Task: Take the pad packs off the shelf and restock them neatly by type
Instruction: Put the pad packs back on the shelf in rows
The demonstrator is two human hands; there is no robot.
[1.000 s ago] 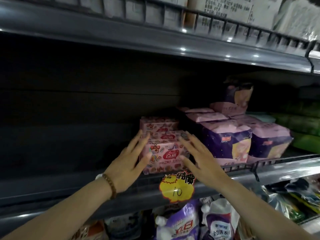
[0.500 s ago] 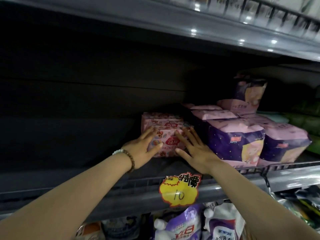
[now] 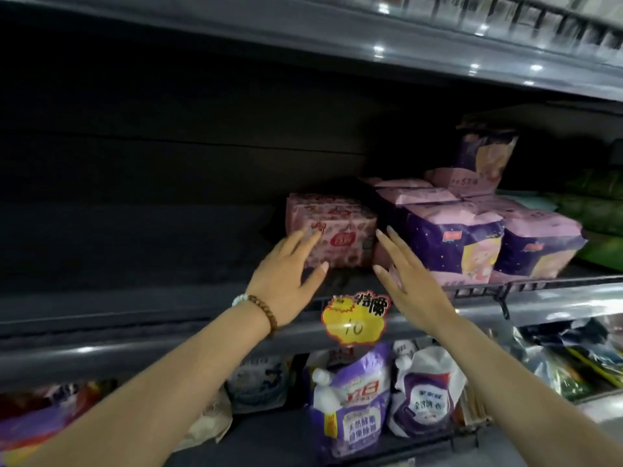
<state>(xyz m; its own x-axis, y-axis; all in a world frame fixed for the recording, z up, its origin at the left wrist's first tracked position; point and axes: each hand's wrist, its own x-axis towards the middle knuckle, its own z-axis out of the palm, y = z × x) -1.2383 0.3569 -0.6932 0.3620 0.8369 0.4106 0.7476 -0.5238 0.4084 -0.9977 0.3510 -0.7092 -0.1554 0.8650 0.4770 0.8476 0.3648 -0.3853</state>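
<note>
A stack of pink patterned pad packs (image 3: 340, 235) sits on the dark shelf (image 3: 141, 298), just left of a group of purple-and-pink pad packs (image 3: 451, 237). My left hand (image 3: 286, 278), with a bead bracelet on the wrist, has straight fingers whose tips touch the front left of the pink stack. My right hand (image 3: 409, 281) is spread flat in front of the gap between the pink stack and the purple packs, fingertips near the pink stack's right edge. One more purple pack (image 3: 485, 156) stands upright on top at the back.
Green packs (image 3: 596, 210) lie at the far right of the shelf. A yellow price tag (image 3: 354, 320) hangs on the shelf's front rail. Below stand purple and white detergent pouches (image 3: 350, 402). Another shelf (image 3: 337, 38) overhangs above. The shelf's left part is dark and bare.
The pink stack has been pushed back from the front rail into the shelf, beside the purple packs. Both hands have since drawn back slightly from it, fingers still straight.
</note>
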